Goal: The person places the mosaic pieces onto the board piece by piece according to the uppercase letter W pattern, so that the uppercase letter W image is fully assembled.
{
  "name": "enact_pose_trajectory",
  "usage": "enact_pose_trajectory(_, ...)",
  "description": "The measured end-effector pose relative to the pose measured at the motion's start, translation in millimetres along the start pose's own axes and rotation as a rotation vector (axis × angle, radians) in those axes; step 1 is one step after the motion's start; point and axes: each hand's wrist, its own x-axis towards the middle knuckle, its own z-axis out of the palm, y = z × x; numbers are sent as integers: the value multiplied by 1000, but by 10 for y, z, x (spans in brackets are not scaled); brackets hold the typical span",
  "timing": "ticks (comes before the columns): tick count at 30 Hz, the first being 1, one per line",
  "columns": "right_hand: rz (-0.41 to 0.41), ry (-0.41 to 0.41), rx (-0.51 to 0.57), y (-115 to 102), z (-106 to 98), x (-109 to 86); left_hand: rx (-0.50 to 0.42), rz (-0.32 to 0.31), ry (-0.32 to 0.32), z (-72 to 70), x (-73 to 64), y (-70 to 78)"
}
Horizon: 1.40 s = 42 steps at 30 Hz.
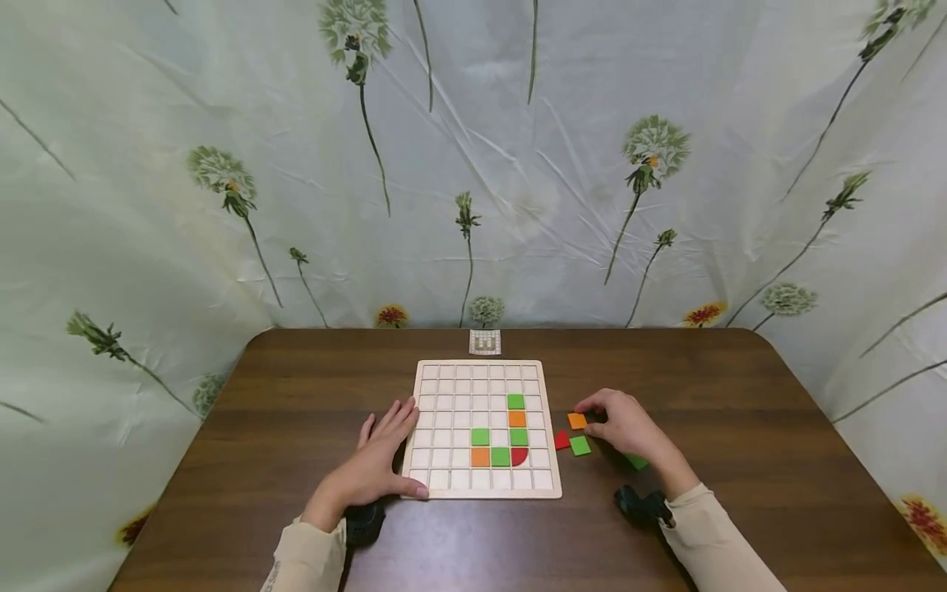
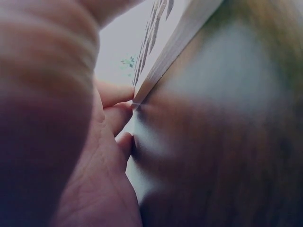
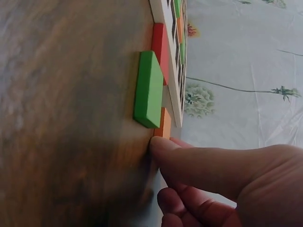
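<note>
A pale wooden grid board (image 1: 451, 421) lies on the table, with green, orange and red pieces set in its right half. My left hand (image 1: 379, 462) rests along the board's left edge, fingers spread, the thumb at the near left corner. In the left wrist view, fingertips (image 2: 124, 94) touch the board's side (image 2: 158, 71). To the right of the board, my right hand (image 1: 625, 423) pinches an orange square tile (image 1: 577, 421) between thumb and index finger; the right wrist view shows the orange tile (image 3: 164, 124) partly hidden by the thumb.
Beside the board's right edge lie a red piece (image 1: 562, 440) and a green square tile (image 1: 580, 446). Another green piece (image 1: 636, 461) is partly covered by the right hand. A small patterned card (image 1: 484, 342) lies at the table's back edge, before a flowered curtain (image 1: 518, 164).
</note>
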Motion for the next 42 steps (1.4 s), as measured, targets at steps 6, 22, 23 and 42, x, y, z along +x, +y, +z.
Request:
enact_pose_trajectory(6, 9, 5, -9, -23, -12, 26, 5, -2, 10, -18, -1, 16)
enact_pose_trajectory(22, 8, 79, 23, -183, 13, 53, -2, -28, -5, 1, -8, 45)
enact_pose_trajectory(23, 4, 80, 28, -199, 23, 63, 1, -29, -4, 2, -7, 43)
enact_pose_trajectory(42, -40, 94, 119, -511, 197, 227, -1, -8, 7, 10, 7, 44)
